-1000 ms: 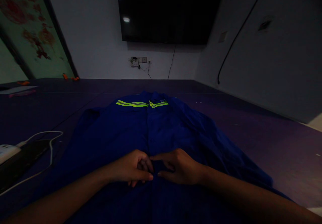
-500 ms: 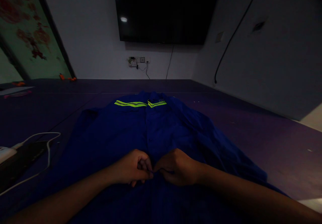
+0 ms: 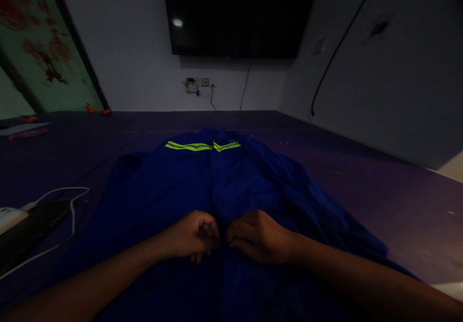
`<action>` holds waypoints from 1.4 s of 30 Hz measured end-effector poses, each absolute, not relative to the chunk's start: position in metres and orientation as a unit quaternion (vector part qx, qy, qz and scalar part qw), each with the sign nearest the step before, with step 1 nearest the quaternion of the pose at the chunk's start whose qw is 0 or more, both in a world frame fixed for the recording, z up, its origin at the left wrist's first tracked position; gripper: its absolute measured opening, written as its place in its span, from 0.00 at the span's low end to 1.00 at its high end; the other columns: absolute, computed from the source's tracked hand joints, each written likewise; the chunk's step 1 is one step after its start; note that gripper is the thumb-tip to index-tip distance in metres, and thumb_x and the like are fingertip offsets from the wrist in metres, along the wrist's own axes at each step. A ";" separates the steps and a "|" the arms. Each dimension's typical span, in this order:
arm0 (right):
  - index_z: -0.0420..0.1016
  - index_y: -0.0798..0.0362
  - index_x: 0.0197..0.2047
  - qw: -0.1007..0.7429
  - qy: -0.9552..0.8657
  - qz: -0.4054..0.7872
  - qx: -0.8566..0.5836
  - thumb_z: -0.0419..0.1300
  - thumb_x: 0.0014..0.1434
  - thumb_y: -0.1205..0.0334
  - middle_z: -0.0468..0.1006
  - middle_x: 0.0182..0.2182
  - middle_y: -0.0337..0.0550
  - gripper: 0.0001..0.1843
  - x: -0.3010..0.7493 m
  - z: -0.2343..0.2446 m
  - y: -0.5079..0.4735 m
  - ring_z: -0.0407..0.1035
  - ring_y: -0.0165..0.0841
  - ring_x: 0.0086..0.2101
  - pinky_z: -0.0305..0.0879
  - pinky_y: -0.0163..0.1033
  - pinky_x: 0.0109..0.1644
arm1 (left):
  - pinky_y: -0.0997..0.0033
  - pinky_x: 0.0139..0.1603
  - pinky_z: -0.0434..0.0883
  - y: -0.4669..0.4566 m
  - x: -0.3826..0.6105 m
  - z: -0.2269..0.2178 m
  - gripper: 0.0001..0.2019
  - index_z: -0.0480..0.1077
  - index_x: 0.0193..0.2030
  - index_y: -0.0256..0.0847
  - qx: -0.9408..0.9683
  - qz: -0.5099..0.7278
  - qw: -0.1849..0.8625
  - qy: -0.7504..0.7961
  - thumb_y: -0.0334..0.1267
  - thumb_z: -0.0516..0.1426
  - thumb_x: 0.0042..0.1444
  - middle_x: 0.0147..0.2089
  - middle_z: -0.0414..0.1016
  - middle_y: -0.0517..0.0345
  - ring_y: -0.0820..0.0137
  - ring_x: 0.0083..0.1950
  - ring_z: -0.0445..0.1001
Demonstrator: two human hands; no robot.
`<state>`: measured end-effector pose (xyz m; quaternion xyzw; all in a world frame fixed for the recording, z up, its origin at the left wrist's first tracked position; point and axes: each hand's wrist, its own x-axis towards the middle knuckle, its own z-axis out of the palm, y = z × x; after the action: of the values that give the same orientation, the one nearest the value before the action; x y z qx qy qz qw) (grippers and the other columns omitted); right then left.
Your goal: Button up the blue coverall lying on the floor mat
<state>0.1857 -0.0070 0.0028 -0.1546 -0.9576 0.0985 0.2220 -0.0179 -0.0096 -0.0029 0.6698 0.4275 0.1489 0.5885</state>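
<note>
Hands (image 3: 191, 236) (image 3: 261, 237) parted, jacket (image 3: 240, 182) lying lengthwise, collar (image 3: 221, 135) pointing fwd.

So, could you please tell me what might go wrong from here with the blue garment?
The light is dim and the blue garment is dark, so its front edges could be misjudged.
The left hand and right hand curl close together at its front; an uneven pull might skew the cloth.
The white cable loops beside the garment on the left, so a wide sideways move could snag it.

Blue jacket (image 3: 173, 187), yellow-green chest stripes (image 3: 190, 146); purple floor (image 3: 361, 167).
</note>
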 end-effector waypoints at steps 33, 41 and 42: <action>0.68 0.55 0.34 0.233 -0.943 0.165 -0.173 0.56 0.54 0.60 0.73 0.29 0.42 0.07 0.181 -0.003 -0.006 0.66 0.27 0.30 0.58 0.31 0.31 | 0.82 0.15 0.62 -0.017 -0.016 -0.004 0.04 0.61 0.29 0.36 0.679 0.181 0.598 0.385 0.28 0.52 0.43 0.16 0.64 0.68 0.79 0.16 0.66; 0.67 0.55 0.34 0.276 -0.929 0.167 -0.183 0.55 0.55 0.58 0.72 0.28 0.41 0.09 0.180 -0.003 -0.007 0.65 0.26 0.28 0.58 0.30 0.30 | 0.83 0.16 0.61 -0.020 -0.017 0.008 0.03 0.62 0.30 0.36 0.696 0.213 0.578 0.370 0.29 0.52 0.46 0.18 0.65 0.67 0.80 0.17 0.66; 0.67 0.55 0.35 0.282 -0.926 0.164 -0.191 0.56 0.54 0.57 0.72 0.28 0.41 0.10 0.181 -0.003 -0.007 0.65 0.25 0.27 0.58 0.30 0.29 | 0.83 0.16 0.61 -0.021 -0.017 0.008 0.03 0.61 0.30 0.36 0.695 0.215 0.578 0.368 0.29 0.52 0.46 0.18 0.65 0.67 0.80 0.17 0.66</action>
<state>0.1806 -0.0074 -0.0033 -0.1915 -0.9257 0.1644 0.2817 -0.0172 -0.0205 0.0081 0.6955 0.3683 0.2150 0.5783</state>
